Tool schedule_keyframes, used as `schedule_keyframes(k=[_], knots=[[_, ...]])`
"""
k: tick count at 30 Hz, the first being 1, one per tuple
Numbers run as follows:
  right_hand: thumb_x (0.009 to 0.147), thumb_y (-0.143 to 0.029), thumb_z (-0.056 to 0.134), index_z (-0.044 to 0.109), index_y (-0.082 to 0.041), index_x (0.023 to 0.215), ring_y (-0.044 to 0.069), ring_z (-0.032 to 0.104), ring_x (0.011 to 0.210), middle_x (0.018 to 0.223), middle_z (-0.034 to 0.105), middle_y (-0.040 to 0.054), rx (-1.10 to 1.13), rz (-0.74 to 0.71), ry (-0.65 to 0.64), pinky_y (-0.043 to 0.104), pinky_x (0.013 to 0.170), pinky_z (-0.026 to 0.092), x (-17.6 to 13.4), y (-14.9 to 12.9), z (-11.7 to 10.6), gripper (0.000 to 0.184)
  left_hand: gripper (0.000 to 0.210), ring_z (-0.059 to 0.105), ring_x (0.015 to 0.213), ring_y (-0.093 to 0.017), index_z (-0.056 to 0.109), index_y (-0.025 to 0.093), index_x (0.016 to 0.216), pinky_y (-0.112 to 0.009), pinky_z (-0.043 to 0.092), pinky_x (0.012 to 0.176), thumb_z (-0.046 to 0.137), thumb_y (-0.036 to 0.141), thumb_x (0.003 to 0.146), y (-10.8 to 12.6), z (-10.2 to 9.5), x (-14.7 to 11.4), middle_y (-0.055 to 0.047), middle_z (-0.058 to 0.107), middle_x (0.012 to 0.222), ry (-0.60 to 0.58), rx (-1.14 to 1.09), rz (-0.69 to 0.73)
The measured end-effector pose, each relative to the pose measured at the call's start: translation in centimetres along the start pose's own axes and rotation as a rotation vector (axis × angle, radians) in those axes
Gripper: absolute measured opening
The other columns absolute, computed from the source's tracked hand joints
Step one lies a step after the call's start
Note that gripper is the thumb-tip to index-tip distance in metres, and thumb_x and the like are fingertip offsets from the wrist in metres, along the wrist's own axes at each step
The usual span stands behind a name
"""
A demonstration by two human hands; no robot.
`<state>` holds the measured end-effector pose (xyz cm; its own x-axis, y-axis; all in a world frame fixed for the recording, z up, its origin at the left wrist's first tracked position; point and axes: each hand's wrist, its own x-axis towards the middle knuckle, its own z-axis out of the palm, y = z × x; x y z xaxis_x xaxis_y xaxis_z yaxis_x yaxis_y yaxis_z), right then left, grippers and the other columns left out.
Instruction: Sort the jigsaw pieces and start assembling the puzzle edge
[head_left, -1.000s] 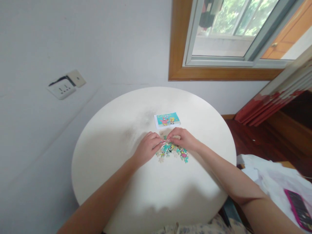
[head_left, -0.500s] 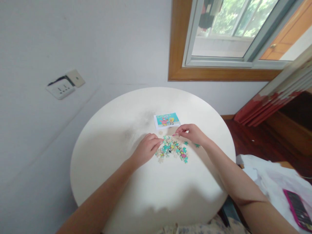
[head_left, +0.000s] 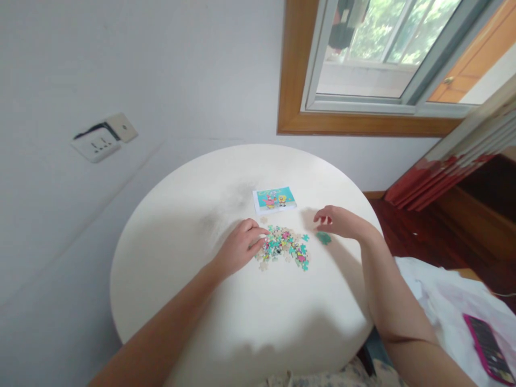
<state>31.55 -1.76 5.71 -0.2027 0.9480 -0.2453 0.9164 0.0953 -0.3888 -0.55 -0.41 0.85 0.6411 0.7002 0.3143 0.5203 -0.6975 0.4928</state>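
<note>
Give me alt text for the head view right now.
A person's left grip rests at the left edge of a pile of jigsaw puzzle pieces on a round white table, while the right grip, slightly open, is near separate green pieces. Behind the pile lies a SpongeBob picture card.

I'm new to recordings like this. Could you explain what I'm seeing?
There is no machine: these are a person's bare hands, seen from a camera worn on the head. On the white table lie a heap of puzzle pieces, a colourful picture card beyond it, and some green pieces to the right. The left hand is at the heap's left edge; whether its fingers hold a piece is too small to tell. The right hand hovers near the green pieces, with nothing visibly held.
</note>
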Motion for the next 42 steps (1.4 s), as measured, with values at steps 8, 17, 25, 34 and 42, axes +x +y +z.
schedule_keyframes(k=[8,17,25,34,42], knots=[[0.064,-0.020,0.076,0.071,-0.016,0.083,0.019,0.060,0.067,0.081,0.069,0.0070,-0.079,0.077,-0.149,0.028,0.057,0.038,0.1,0.2,0.8,0.020,0.021,0.056,0.097,-0.019,0.068,0.021,0.108,-0.032,0.045,0.089,0.051,0.024,0.095,0.7,0.2,-0.2,-0.006,0.059,0.100,-0.036,-0.035,0.084],[0.075,-0.016,0.067,0.063,-0.018,0.088,0.012,0.053,0.066,0.076,0.058,-0.0015,0.263,-0.430,-0.068,0.023,0.062,0.040,0.8,-5.5,3.2,0.014,0.026,0.053,0.105,-0.021,0.060,0.021,0.118,-0.033,0.043,0.092,0.050,0.031,0.097,1.7,0.2,-0.2,-0.008,0.058,0.109,-0.042,-0.063,0.082],[0.072,-0.007,0.063,0.058,-0.019,0.085,0.015,0.052,0.076,0.076,0.054,-0.0014,0.276,-0.664,0.144,0.025,0.074,0.042,1.5,-8.1,6.2,0.019,0.027,0.055,0.087,-0.020,0.058,0.018,0.086,-0.032,0.043,0.081,0.050,0.042,0.096,2.4,0.0,0.1,-0.004,0.060,0.085,-0.096,-0.086,0.070],[0.081,-0.021,0.063,0.057,-0.020,0.090,0.012,0.055,0.069,0.078,0.059,-0.0017,0.509,-0.480,0.059,0.023,0.066,0.044,1.3,-7.9,6.0,0.011,0.020,0.058,0.084,-0.019,0.062,0.019,0.096,-0.031,0.044,0.078,0.043,0.025,0.097,2.0,0.5,-0.2,-0.004,0.065,0.085,-0.081,-0.112,0.018],[0.078,-0.031,0.065,0.067,-0.015,0.088,0.010,0.050,0.059,0.068,0.060,-0.0024,0.738,-0.383,-0.013,0.022,0.057,0.039,2.6,-6.1,6.0,0.018,0.015,0.058,0.075,-0.016,0.064,0.018,0.090,-0.027,0.044,0.069,0.051,0.024,0.093,1.4,0.2,-0.1,-0.001,0.063,0.077,0.033,-0.170,-0.121]])
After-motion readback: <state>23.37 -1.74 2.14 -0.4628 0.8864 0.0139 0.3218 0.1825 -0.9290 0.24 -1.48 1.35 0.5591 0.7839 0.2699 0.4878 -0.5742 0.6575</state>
